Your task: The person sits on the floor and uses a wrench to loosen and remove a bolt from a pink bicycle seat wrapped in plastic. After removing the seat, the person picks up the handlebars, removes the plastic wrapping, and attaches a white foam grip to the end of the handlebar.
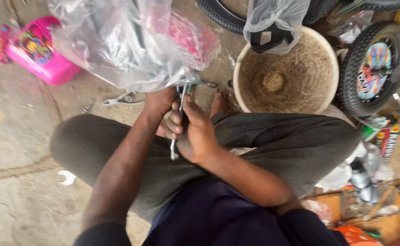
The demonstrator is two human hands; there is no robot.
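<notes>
here, just below the clear plastic bag, the right hand grips a slim silver metal wrench upright; the left hand clutches the bag's bottom.

The wrench in the right hand is bright, polished metal. The bag gripped by the left hand is thin, clear, crinkled plastic with a gloss. The basket is shiny pink plastic. The tub looks matt and dusty inside. The tyre is matt, knobbly black rubber. The floor is rough, cracked concrete.
</notes>
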